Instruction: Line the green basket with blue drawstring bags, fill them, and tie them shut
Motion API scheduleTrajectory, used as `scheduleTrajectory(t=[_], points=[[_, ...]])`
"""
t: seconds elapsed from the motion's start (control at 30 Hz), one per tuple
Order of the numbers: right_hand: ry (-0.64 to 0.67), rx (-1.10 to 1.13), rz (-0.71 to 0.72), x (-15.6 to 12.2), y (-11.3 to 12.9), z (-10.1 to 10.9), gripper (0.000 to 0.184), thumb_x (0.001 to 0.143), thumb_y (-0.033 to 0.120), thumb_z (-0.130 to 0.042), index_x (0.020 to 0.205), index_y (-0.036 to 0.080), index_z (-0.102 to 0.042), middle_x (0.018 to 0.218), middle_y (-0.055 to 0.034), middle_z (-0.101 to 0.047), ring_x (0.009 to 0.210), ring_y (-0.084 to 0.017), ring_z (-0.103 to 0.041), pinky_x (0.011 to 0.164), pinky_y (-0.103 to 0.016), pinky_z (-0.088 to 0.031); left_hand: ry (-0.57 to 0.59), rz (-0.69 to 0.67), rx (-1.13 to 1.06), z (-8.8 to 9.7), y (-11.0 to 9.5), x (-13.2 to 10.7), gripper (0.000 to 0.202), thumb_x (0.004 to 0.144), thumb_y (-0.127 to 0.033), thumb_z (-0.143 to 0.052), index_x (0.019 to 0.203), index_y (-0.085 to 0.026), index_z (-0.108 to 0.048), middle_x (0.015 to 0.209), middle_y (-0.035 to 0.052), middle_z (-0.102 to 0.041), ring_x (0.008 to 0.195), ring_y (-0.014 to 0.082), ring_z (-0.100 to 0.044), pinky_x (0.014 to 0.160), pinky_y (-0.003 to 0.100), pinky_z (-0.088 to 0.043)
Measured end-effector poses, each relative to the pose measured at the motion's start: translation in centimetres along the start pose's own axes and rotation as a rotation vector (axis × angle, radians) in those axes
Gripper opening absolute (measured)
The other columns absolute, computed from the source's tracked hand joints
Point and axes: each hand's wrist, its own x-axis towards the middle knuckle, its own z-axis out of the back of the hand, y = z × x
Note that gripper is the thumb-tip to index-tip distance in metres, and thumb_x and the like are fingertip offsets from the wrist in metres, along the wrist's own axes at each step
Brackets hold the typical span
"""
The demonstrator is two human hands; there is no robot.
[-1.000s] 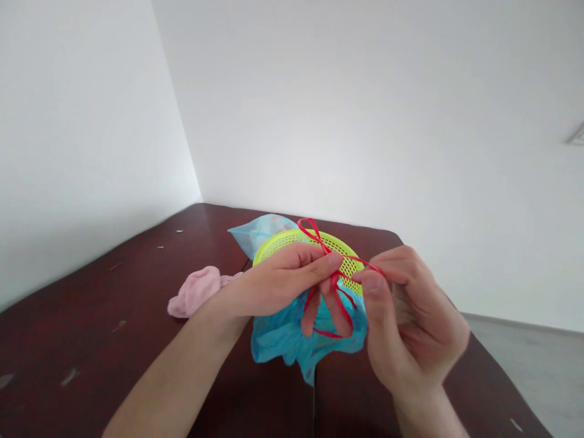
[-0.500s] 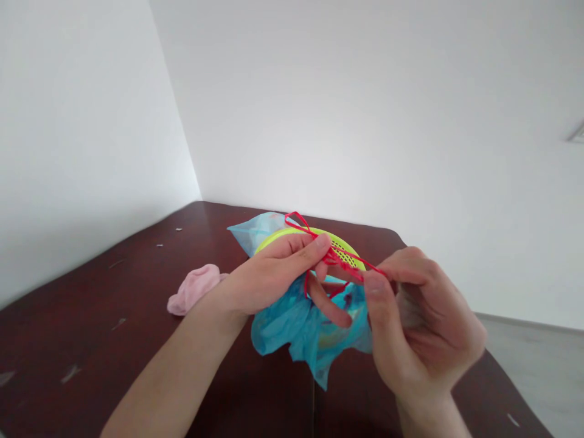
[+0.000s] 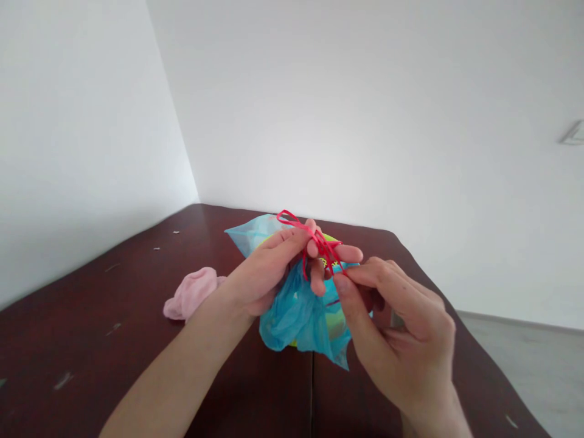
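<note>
A red ribbon is looped around the gathered neck of a blue plastic bag, forming a bow-like loop at the top. My left hand grips the ribbon and the gathered bag. My right hand pinches a ribbon strand between thumb and forefinger close to the knot. Inside the bag, a lime-green perforated plastic basket shows only in small patches, mostly hidden by the plastic and my fingers.
A crumpled pink cloth lies on the dark wooden table left of my left forearm. A seam runs through the tabletop below the bag. White walls rise behind, and a grey floor shows beyond the right table edge.
The bag is gathered more tightly around the basket, which now shows far less. The ribbon is drawn closer around the neck, and both hands have moved closer together.
</note>
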Motion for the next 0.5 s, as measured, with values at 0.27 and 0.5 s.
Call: scheduleTrajectory(t=[0.27, 0.5], points=[[0.051, -0.003, 0.018, 0.6, -0.4, -0.1, 0.014, 0.11, 0.014, -0.077, 0.104, 0.026, -0.08, 0.092, 0.0005, -0.076, 0.085, -0.018, -0.07, 0.077, -0.036, -0.054, 0.146, -0.065, 0.038, -0.1, 0.0, 0.0, 0.052, 0.113, -0.053, -0.084, 0.083, -0.02, -0.059, 0.073, -0.0018, -0.064, 0.057, 0.01, -0.053, 0.065, 0.022, -0.053], [0.038, 0.307, -0.245, -0.1, -1.4, 0.1, 0.024, 0.124, 0.041, -0.062, 0.136, 0.026, -0.077, 0.123, -0.008, -0.079, 0.111, -0.023, -0.075, 0.093, -0.036, -0.062, 0.155, -0.27, 0.661, -0.4, -1.2, -1.7, 0.057, 0.122, -0.058, -0.068, 0.078, -0.022, -0.063, 0.078, 0.0026, -0.061, 0.074, 0.0189, -0.054, 0.073, 0.031, -0.05]])
